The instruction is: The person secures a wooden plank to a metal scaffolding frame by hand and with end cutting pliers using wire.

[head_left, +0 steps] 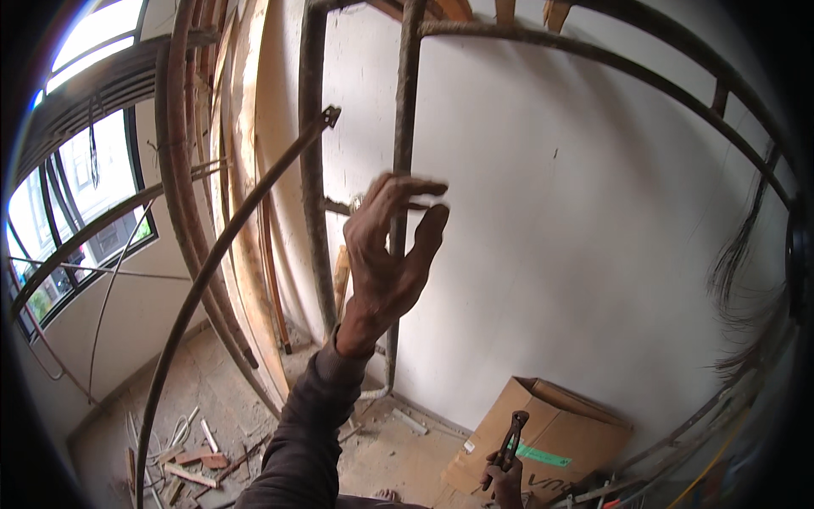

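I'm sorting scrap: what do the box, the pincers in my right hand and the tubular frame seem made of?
Box: probably brown cardboard, matt, judging by its thin folded walls. Pincers: likely dark, dull steel, given their slim handles and compact head. Frame: probably metal tube, rough and blotchy, from its round bars; rust or dirt, I can't tell.

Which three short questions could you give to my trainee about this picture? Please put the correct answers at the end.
1. What does the right hand hold?

2. True or false: the left hand is lower in the picture than the right hand.

3. Which colour is the tape on the cardboard box?
a) blue
b) green
c) red

Key:
1. Dark pincers.
2. False; the left hand is raised well above the right.
3. b) green.
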A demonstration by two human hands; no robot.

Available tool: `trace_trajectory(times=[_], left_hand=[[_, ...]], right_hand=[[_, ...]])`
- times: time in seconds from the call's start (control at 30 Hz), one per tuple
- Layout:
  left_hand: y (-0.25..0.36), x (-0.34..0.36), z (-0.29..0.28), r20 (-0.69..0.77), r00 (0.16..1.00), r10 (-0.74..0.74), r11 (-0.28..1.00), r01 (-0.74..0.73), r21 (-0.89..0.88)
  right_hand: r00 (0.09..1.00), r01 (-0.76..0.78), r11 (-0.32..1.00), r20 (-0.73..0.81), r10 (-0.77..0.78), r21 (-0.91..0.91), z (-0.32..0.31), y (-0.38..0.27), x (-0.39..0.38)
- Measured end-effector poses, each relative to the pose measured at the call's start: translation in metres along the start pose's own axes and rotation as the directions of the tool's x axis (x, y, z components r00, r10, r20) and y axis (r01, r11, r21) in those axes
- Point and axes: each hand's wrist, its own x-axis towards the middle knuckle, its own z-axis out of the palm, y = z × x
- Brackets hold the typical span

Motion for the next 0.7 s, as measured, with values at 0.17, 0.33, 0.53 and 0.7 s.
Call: trace_trajectory(times=[0.17,0.33,0.53,0.7], left_hand=[[-0.02,-0.099,-0.045,-0.068,0.934,-0.349,0.936,0.345,-0.071],[-0.044,-0.164,-0.102,-0.252,0.799,-0.546,0.787,0.592,0.175],[-0.077,-0.228,-0.143,-0.27,0.699,-0.662,0.642,0.715,0.279],[-0.091,-0.293,-0.144,-0.26,0.467,-0.845,0.414,0.88,0.234]], right_hand=[[0.998,-0.017,1.0,-0.057,0.017,-0.008,-0.014,0.025,-0.013],[0.994,-0.04,0.998,-0.106,0.034,-0.052,-0.015,0.034,-0.033],[0.989,-0.12,0.987,-0.1,0.109,-0.112,-0.008,0.032,-0.041],[0.994,-0.107,0.984,-0.046,0.101,-0.145,-0.001,0.029,-0.039]])
